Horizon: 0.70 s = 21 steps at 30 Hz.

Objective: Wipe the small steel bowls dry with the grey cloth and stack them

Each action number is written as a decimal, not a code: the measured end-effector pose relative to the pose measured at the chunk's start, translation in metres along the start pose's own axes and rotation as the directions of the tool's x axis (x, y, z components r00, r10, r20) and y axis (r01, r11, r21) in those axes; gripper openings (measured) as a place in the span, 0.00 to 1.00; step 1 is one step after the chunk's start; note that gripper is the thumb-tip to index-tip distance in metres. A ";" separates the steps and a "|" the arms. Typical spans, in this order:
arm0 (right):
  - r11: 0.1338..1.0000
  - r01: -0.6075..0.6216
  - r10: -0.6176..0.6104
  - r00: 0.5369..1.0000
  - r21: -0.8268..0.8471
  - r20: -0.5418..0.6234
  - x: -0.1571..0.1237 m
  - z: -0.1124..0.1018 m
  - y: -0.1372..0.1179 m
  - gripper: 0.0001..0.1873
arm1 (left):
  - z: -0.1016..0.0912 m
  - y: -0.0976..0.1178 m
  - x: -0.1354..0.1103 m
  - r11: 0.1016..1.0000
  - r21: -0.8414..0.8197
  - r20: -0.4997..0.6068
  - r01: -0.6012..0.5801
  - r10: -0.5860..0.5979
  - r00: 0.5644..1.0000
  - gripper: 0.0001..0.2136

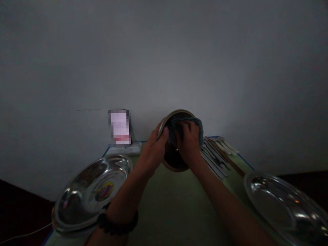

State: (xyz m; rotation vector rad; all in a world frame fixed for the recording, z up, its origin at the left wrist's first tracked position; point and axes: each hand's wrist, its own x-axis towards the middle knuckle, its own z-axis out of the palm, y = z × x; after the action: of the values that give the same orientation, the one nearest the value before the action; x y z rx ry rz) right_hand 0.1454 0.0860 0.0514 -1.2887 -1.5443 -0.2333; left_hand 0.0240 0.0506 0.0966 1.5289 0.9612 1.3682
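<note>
While the left hand [155, 147] grips a bowl [175, 161], the right hand [190, 141] clasps a cloth [174, 129].

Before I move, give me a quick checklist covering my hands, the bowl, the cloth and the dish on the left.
1. Left hand gripping the round, pale-rimmed bowl: ok.
2. Right hand holding the bluish-grey cloth at the bowl's opening: ok.
3. One hand free: not ok, both occupied.
4. Bowl's interior dry: cannot tell, too dark.
5. Shiny silver metal dish apart from the bowl: ok.

basins [77, 194]: glossy metal (mirror-like) | rag [200, 131]: matt cloth | bowl [174, 160]: smooth | sticks [227, 156]: wood
</note>
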 end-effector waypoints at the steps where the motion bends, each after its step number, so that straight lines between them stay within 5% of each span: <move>1: 0.998 -0.017 0.019 0.999 0.063 -0.034 -0.001 0.000 -0.002 0.12 | 0.002 -0.001 -0.001 1.000 0.018 0.027 0.007 -0.007 1.000 0.23; 4: 0.957 -0.080 0.088 0.996 0.279 -0.015 -0.006 0.000 -0.014 0.10 | 0.006 -0.005 -0.003 0.996 0.081 0.049 0.034 -0.038 0.998 0.23; 8: 0.764 -0.189 0.039 0.968 0.617 0.249 -0.015 -0.002 -0.029 0.10 | 0.000 -0.006 0.001 0.989 0.142 -0.042 0.048 -0.042 0.998 0.23; 11: 0.645 -0.283 -0.063 0.906 0.710 0.419 -0.019 -0.003 -0.033 0.11 | -0.007 -0.001 0.005 0.996 0.081 -0.122 0.032 -0.022 0.992 0.21; 13: 0.654 -0.254 -0.147 0.882 0.713 0.449 -0.019 -0.005 -0.032 0.13 | -0.011 0.003 0.006 0.998 0.056 -0.156 -0.012 0.021 0.988 0.20; 16: 0.783 -0.120 -0.248 0.840 0.610 0.483 -0.017 -0.008 -0.027 0.14 | -0.015 0.004 0.008 0.993 0.071 -0.178 -0.095 0.106 0.978 0.18; 18: 0.927 -0.004 -0.210 0.822 0.375 0.528 -0.017 -0.010 -0.021 0.13 | -0.017 0.003 0.009 0.988 0.079 -0.183 -0.131 0.144 0.972 0.18; 21: 0.994 0.095 -0.059 0.891 -0.056 0.450 -0.017 -0.009 -0.012 0.11 | -0.017 0.000 0.009 0.987 0.075 -0.179 -0.139 0.150 0.972 0.18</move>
State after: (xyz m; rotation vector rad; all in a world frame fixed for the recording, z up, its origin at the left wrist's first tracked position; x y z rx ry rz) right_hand 0.1390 0.0647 0.0470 -1.4088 -1.9976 -0.0433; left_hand 0.0079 0.0608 0.1002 1.5645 1.0295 1.6196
